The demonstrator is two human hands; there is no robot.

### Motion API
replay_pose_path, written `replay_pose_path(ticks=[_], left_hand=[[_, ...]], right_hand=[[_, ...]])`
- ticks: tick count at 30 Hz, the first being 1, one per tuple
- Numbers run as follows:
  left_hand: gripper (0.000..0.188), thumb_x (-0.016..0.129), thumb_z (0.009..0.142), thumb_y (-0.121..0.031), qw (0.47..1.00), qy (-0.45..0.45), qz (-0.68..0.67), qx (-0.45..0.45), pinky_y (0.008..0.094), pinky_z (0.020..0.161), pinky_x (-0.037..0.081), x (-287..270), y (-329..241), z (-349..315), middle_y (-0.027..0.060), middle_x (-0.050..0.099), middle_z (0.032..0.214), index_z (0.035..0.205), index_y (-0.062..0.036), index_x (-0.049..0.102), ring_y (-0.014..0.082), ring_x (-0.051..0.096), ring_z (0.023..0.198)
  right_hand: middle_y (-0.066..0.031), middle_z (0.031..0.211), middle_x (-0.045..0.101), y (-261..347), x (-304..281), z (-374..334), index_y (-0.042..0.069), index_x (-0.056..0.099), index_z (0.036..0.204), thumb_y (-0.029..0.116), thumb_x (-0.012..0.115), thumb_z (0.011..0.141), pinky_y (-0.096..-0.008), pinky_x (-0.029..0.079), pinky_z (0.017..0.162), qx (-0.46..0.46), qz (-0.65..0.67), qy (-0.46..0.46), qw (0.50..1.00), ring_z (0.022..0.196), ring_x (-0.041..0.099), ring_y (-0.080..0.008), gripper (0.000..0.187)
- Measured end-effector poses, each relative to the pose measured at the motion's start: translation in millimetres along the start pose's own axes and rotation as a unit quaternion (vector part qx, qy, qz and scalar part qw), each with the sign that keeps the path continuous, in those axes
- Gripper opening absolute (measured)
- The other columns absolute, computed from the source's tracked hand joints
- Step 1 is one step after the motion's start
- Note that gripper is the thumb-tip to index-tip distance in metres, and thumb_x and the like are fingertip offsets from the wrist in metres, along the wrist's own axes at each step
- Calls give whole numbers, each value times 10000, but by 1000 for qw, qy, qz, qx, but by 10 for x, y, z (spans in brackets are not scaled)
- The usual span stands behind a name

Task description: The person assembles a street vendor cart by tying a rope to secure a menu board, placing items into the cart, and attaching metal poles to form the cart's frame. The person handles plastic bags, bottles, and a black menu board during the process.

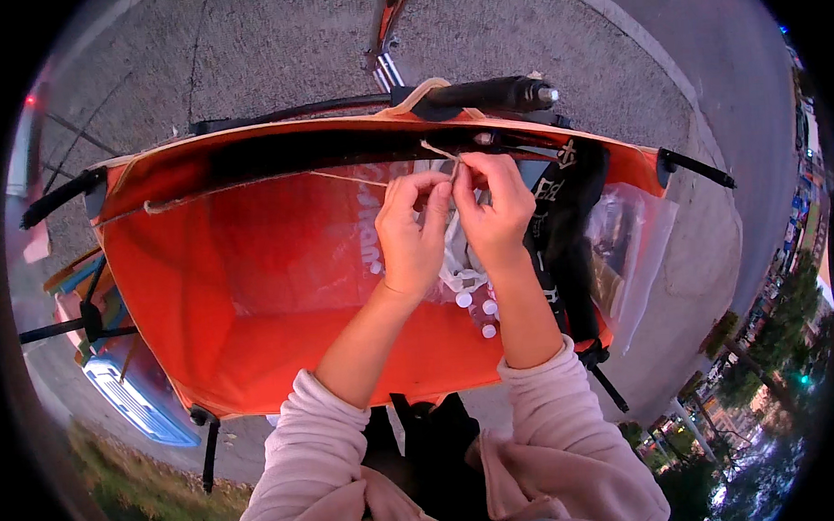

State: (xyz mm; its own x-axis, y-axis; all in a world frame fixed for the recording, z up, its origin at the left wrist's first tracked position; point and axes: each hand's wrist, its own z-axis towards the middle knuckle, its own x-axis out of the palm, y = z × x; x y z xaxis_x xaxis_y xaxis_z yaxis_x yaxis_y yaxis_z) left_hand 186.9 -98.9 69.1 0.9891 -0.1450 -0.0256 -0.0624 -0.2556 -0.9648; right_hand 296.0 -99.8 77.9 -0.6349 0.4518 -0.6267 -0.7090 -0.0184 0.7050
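Plainly, left fingers (418, 184) and right fingers (494, 170) pinch cord (436, 150) near white-lettered black material (577, 227).

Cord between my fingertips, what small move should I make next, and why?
Perhaps use your right hand to draw the cord gently snug against your left hand. Both hands seem to pinch it, fingertips close together; a short end pokes up beyond them, and another stretch runs off leftward.
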Motion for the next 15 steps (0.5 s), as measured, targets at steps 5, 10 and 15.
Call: replay_pose_path(ticks=[5, 10, 15], left_hand=[[61, 597, 833, -25, 999, -27, 35, 6, 277, 637, 454, -43, -56, 92, 98, 582, 811, 878, 0, 565, 185, 548, 711], [85, 620, 814, -31, 999, -27, 39, 5, 281, 616, 447, -49, -22, 120, 104, 579, 787, 888, -17, 579, 203, 548, 709], [121, 643, 783, -25, 988, -55, 103, 105, 289, 592, 440, -40, -47, 141, 77, 565, 835, 895, -48, 604, 214, 531, 683]], right_hand=[[-75, 681, 534, 5, -4, 28, 34, 548, 854, -84, 639, 646, -270, 440, 497, 43, 26, 9, 999, 535, 543, -190, 256], [-24, 685, 550, 48, -32, 26, 18, 565, 857, -70, 616, 702, -217, 417, 509, 154, 122, 23, 980, 538, 505, -81, 185], [-31, 690, 550, -80, -52, -6, 15, 564, 859, -61, 605, 726, -219, 416, 513, 114, 123, 42, 985, 541, 504, -77, 159]])
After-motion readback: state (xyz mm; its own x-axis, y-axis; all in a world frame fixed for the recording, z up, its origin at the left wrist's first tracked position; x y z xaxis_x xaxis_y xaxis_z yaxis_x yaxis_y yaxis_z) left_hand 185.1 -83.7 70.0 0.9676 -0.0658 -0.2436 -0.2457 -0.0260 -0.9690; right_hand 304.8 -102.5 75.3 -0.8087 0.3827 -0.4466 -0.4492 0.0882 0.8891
